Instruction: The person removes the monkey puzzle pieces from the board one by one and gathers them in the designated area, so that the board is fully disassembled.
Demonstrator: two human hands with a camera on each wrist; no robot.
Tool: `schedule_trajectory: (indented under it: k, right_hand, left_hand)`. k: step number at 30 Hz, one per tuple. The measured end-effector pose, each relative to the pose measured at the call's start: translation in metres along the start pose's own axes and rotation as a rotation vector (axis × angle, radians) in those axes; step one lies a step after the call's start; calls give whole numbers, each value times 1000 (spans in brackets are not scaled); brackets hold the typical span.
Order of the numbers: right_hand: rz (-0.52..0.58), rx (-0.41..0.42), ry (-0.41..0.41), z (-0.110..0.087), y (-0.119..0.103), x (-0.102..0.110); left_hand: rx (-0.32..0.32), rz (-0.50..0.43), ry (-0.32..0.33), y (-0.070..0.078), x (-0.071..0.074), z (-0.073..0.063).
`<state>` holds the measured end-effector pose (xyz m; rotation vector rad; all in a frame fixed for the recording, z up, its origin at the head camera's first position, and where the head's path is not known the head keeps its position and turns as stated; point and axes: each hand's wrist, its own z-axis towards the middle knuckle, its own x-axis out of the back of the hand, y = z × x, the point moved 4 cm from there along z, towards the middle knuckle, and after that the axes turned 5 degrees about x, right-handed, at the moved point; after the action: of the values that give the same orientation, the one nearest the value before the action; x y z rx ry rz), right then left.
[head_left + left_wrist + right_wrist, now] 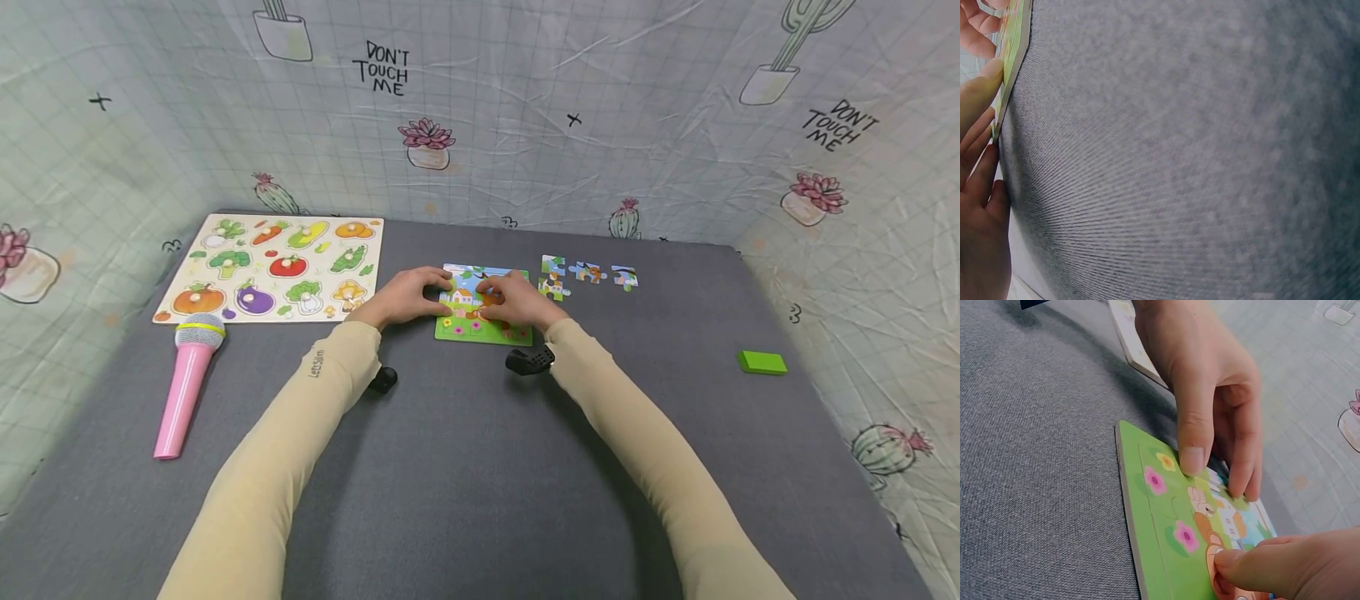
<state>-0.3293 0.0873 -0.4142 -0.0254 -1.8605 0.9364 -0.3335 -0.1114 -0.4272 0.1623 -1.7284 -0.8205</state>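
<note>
A jigsaw puzzle in a green-edged board [468,335] lies flat on the grey cloth, its picture showing a house, flowers and brown animals. At its left side is my left hand [405,297]. The left thumb [1192,461] touches the board near its left edge, and the other fingertips reach its upper left part. My right hand [517,302] rests on the right half of the puzzle, thumb and forefinger spread over the picture. In the right wrist view the right thumb [1232,565] presses on a brown animal's face. The other right fingers are hidden there.
Several loose jigsaw pieces [587,272] lie just right of the board. To the left are a vegetable peg puzzle [322,275] and a pink toy microphone [183,396]. A green block [762,362] lies far right. A printed cloth wall [510,158] encloses the table's back and sides.
</note>
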Motion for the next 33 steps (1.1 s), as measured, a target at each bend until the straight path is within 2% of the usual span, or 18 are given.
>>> schedule_trajectory:
  k: [8,24,33]
  right_hand:
    - [46,-33,-2,0,1,0]
    - [58,-33,18,0,1,2]
    - [106,-26,125,-4,-2,-5]
  left_hand:
    - [8,10,-1,1,0,1]
    - [7,-1,-8,2,0,0]
    - [15,0,-17,1,0,0]
